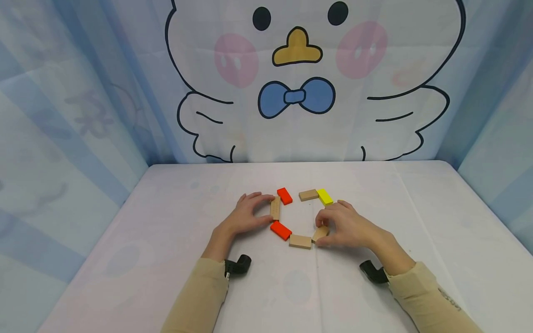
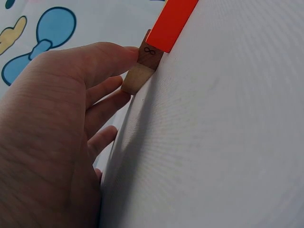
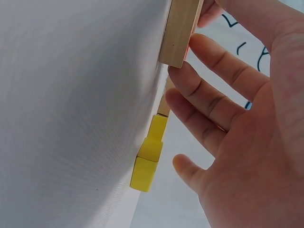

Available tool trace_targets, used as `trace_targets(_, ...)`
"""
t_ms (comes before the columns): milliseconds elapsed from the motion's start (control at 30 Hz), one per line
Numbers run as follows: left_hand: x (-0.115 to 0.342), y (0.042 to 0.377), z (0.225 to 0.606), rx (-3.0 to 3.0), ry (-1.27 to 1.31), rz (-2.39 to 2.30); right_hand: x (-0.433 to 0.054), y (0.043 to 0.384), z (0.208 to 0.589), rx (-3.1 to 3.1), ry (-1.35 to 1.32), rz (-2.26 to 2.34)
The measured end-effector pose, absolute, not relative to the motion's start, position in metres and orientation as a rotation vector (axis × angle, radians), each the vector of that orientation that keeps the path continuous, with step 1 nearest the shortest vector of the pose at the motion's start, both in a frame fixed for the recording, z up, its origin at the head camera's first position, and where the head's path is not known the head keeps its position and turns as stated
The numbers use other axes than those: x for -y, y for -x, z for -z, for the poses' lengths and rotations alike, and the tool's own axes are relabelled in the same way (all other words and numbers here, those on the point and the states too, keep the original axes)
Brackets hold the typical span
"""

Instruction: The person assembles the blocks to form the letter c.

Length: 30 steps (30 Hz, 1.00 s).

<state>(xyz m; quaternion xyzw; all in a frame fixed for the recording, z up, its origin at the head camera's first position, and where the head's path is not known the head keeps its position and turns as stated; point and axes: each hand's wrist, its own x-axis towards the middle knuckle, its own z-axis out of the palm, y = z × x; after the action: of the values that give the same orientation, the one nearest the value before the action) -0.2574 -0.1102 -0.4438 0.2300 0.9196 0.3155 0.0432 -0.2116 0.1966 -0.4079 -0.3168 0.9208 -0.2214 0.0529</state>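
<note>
On the white table, small rectangular blocks lie in a rough ring. My left hand pinches a plain wooden block on the ring's left side, thumb at its near end and fingers at its far end. A red block lies beyond it, another red block nearer. My right hand holds a wooden block at the near right between thumb and fingers; its corner is close to a flat wooden block. In the right wrist view, yellow blocks stand beyond the fingers, partly hidden in the head view.
At the far side of the ring, a wooden block meets a yellow block; a gap separates that wooden block from the far red one. A printed curtain hangs behind the table. Dark wrist cameras jut inward from both wrists.
</note>
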Motion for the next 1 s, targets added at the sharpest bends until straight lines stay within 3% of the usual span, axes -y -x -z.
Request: trace_targets(1000, 0.110, 0.258, 0.445, -2.807, -0.675, -0.955, -0.207, 0.219, 0.405, -2.825, 0.973, 0.693)
